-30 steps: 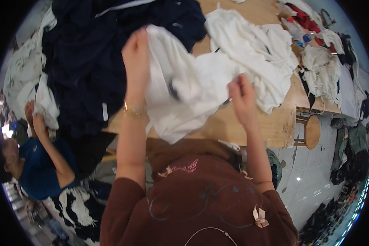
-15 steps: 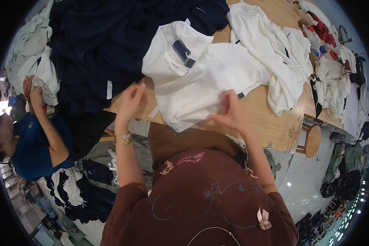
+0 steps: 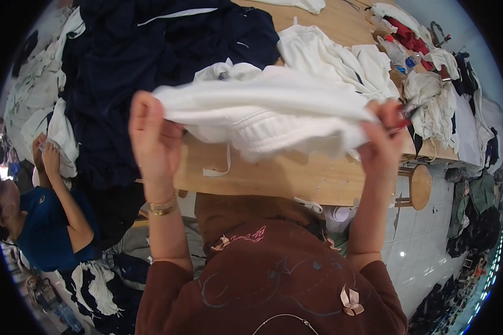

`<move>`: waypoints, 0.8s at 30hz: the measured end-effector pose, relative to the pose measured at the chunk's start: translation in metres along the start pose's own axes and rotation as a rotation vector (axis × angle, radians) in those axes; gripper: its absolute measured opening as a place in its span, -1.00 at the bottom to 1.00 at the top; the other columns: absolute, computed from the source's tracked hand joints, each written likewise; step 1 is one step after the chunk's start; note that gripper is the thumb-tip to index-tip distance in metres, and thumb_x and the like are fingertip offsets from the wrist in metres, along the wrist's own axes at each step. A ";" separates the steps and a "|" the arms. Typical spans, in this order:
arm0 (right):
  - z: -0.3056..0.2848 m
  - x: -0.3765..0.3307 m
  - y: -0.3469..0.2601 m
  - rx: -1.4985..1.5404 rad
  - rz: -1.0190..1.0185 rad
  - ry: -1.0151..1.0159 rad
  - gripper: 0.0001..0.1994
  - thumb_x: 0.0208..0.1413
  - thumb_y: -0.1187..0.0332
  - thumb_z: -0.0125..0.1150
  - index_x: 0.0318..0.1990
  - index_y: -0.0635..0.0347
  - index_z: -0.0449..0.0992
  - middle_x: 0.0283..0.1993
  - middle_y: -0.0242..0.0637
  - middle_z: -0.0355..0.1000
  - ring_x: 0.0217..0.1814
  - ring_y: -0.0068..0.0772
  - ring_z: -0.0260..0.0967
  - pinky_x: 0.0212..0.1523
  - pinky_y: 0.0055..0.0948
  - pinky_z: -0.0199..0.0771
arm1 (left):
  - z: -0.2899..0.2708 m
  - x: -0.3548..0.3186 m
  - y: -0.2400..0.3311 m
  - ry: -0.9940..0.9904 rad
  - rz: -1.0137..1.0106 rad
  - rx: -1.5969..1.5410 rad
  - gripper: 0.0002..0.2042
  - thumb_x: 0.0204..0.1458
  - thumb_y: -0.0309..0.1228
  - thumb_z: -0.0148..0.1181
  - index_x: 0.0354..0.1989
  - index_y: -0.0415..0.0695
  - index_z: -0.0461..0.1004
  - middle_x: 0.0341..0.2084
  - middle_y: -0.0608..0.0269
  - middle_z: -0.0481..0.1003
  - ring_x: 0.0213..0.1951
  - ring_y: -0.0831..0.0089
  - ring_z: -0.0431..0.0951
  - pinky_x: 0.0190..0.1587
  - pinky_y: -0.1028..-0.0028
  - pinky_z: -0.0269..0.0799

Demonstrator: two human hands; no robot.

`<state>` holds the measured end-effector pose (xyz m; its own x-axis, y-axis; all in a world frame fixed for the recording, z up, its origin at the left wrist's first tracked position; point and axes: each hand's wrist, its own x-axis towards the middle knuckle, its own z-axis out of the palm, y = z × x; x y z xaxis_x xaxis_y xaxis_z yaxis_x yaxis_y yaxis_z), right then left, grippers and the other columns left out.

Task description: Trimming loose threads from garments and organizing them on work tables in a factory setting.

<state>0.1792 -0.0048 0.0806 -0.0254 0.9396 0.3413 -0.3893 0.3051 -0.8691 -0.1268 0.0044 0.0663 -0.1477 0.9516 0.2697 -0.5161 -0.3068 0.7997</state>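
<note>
A white garment (image 3: 285,97) is stretched sideways in the air above the wooden table, its gathered, stitched band facing me and parts of it blurred by motion. My left hand (image 3: 153,134) is closed on its left end, thumb up. At the other end, my right hand (image 3: 381,137) grips the cloth. Tucked in that same hand is a small red-handled tool (image 3: 398,118) with dark blades, which looks like thread snips but is blurred. Below the garment a thin white strip (image 3: 215,172) hangs down to the table edge.
Dark navy garments (image 3: 117,95) cover the table's left side. More white garments (image 3: 341,61) lie behind, with a cluttered pile (image 3: 427,100) at the right. A co-worker in a blue shirt (image 3: 56,223) handles white cloth at the left. A wooden stool (image 3: 421,187) stands at the right.
Both my hands have moved apart and taken hold of the white garment, lifting it off the table and spreading it wide. The red-handled tool now shows in my right hand.
</note>
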 end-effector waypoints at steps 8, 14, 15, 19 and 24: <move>-0.038 0.065 -0.009 -0.080 -0.173 0.402 -0.73 -0.05 0.55 0.19 -0.47 0.05 0.16 -0.56 -0.47 0.23 -0.73 -0.63 0.10 -0.68 -0.54 0.33 | 0.047 0.072 0.011 -0.322 0.447 0.595 -0.77 0.13 -0.45 -0.02 -0.07 -0.26 0.34 -0.14 0.22 0.43 -0.05 0.56 0.38 0.04 0.56 0.26; -0.124 0.005 0.071 -0.396 0.047 0.691 -0.73 -0.04 0.51 0.18 -0.41 0.12 0.12 -0.49 -0.42 0.20 -0.63 -0.57 0.25 -0.66 -0.56 0.36 | -0.005 0.037 -0.022 -0.354 0.022 0.687 -0.81 0.06 -0.49 0.08 -0.16 -0.26 0.41 -0.28 0.32 0.46 -0.25 0.66 0.41 -0.14 0.67 0.30; -0.133 -0.009 0.077 -0.412 0.095 0.722 -0.73 -0.03 0.51 0.17 -0.40 0.13 0.12 -0.48 -0.41 0.20 -0.62 -0.56 0.26 -0.66 -0.57 0.35 | -0.017 0.031 -0.026 -0.349 -0.071 0.784 -0.82 0.05 -0.47 0.10 -0.18 -0.25 0.42 -0.31 0.32 0.48 -0.26 0.66 0.41 -0.17 0.67 0.30; -0.149 -0.054 0.090 -0.455 0.173 0.805 -0.70 -0.04 0.48 0.18 -0.44 0.04 0.09 -0.53 -0.45 0.20 -0.60 -0.57 0.25 -0.60 -0.53 0.33 | -0.033 0.000 -0.051 -0.447 -0.208 1.188 -0.64 -0.15 -0.28 0.29 -0.20 -0.20 0.43 -0.27 0.20 0.50 -0.21 0.40 0.48 -0.17 0.47 0.34; -0.148 -0.073 0.095 -0.386 0.174 0.902 -0.70 -0.03 0.47 0.19 -0.42 0.03 0.10 -0.52 -0.47 0.20 -0.61 -0.59 0.24 -0.62 -0.56 0.29 | -0.019 -0.053 -0.099 -0.825 -0.135 1.507 -0.23 -0.41 -0.07 0.41 0.02 -0.18 0.26 -0.22 0.02 0.38 -0.16 0.14 0.40 -0.16 0.34 0.35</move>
<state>0.2799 -0.0216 -0.0799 0.7181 0.6931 -0.0629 -0.1163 0.0304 -0.9927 -0.0834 -0.0149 -0.0372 0.5138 0.8570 -0.0397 0.7675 -0.4385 0.4677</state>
